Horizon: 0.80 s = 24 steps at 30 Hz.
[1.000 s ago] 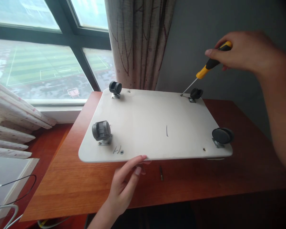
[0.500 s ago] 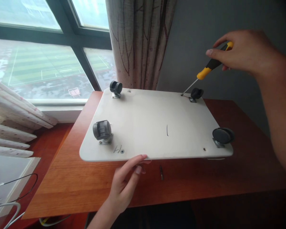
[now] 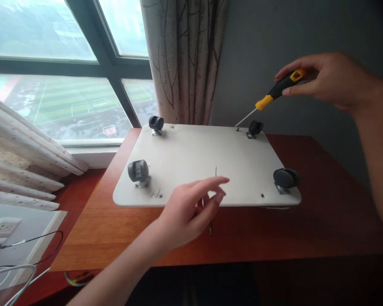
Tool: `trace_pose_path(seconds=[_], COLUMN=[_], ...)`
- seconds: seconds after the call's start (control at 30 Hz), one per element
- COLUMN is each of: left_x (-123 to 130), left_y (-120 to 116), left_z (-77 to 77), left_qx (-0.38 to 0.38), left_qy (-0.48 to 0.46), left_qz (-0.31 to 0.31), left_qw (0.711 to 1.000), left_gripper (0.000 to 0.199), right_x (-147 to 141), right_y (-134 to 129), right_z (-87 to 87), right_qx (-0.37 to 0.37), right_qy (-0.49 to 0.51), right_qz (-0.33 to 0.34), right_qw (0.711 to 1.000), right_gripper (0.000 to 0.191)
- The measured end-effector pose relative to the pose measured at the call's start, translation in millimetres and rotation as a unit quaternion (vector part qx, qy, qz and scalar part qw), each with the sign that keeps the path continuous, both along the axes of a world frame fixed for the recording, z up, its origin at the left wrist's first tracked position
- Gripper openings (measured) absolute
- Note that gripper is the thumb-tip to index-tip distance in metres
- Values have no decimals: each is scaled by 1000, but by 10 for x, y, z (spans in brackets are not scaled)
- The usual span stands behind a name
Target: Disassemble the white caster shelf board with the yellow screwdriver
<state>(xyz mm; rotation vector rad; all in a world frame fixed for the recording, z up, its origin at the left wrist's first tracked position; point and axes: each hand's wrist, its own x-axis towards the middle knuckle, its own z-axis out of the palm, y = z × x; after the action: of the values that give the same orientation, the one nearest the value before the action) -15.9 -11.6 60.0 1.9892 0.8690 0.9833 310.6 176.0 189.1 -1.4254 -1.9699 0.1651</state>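
Note:
My right hand holds a screwdriver with a black and yellow handle. Its tip hovers just off a screw that stands in the far edge of a white board. Beside that screw is a far right caster. My left hand is raised over the board's near edge, fingers apart and nothing in them. Other casters stand at the far left, near left and near right. A screw hole shows by the near right caster.
The board lies on a reddish wooden table. A small slim metal piece rests on the table, partly hidden by my left hand. Behind are a curtain and a grey wall. Cables and a wall socket are at left.
My left hand has let go of the board's near edge and moved up and right over it. The screwdriver tip has come off the screw, and the handle sits lower. The view has shifted slightly.

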Motion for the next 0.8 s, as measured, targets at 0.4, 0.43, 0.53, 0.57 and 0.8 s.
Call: trace_pose_path(seconds=[0.4,0.43,0.53,0.57,0.8], left_x=[1166,1218,1327,1349,1371], left_y=[1958,2044,2239,2289,2497], left_z=[-68,-92,-137,-146,-182], left_qx=[53,58,76,82,121], left_qy=[368,369,371,371,370], left_qz=[109,109,99,93,67], left_qw=[922,921,920,920,919], left_gripper=[45,49,47,43,33], right_x=[312,346,453,486,570], right_y=[-440,-492,-632,-668,-743], right_z=[-183,-199,-229,-234,-259], right_qx=[72,67,68,70,53], right_qy=[-11,-12,-27,-30,-33], right_qz=[-160,-163,-164,-164,-162], right_qw=[984,984,984,984,985], right_gripper=[34,34,35,35,35])
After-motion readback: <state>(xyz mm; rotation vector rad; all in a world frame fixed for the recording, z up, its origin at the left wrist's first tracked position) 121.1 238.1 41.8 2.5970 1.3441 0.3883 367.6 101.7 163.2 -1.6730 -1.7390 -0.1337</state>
